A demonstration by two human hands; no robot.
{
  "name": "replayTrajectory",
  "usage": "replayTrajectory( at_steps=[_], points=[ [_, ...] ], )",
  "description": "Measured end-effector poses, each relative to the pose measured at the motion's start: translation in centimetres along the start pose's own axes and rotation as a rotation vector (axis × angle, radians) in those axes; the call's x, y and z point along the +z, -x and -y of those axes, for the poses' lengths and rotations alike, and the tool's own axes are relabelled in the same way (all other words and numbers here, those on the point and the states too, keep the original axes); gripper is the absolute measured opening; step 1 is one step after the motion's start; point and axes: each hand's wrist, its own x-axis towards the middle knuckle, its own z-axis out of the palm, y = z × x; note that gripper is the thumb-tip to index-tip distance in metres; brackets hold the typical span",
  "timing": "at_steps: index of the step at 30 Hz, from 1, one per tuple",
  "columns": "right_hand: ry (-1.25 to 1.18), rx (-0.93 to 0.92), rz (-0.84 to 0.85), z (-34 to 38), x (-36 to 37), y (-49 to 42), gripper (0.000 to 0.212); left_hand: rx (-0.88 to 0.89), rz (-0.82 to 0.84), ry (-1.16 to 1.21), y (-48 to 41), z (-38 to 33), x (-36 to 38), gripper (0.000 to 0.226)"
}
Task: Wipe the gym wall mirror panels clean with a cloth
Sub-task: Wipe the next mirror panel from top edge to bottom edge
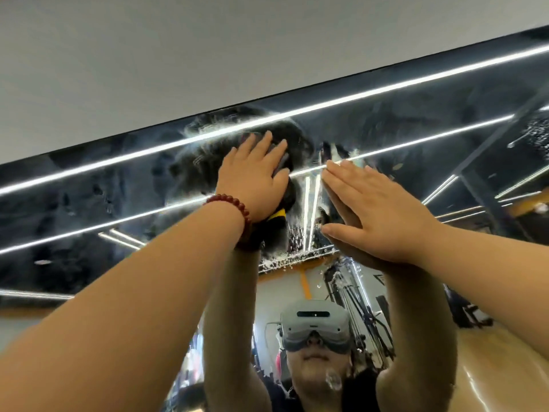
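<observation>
While your left hand (252, 173) pressed the dark cloth (283, 200) flat-fingered against the mirror (89, 203) near its top edge, your right hand (377, 215) lay open and bare on the glass at three o'clock of it. That palm would likely leave fresh prints, and the wet streaks and droplets below at six o'clock could dry into marks.

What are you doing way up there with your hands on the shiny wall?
A person is cleaning a big wall mirror near its top edge. The left hand, with a red bead bracelet on its wrist, presses a dark cloth flat against the glass. The right hand rests open on the mirror beside it. Streaky smears and wet drops show around the cloth, so this patch is not clean yet.
</observation>
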Motion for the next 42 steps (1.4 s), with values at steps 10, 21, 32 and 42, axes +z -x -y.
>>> replayTrajectory(
  at_steps=[10, 21, 32, 42],
  points=[
    [-0.018, 0.044, 0.012, 1.0, 0.5, 2.2, 0.1, 0.016, 0.037, 0.014, 2.4, 3.1, -0.3, 0.057],
    [-0.004, 0.048, -0.006, 1.6, 1.2, 3.9, 0.088, 0.415, 0.057, -0.009, 6.7, 0.2, 0.6, 0.072],
    [-0.008, 0.04, -0.008, 1.5, 1.6, 5.1, 0.087, 0.473, 0.065, 0.007, 9.8, -3.3, 1.4, 0.073],
    [0.008, 0.042, -0.012, 1.5, 1.6, 5.2, 0.088, 0.009, -0.027, 0.05, 8.8, -0.5, 1.4, 0.061]
  ],
)
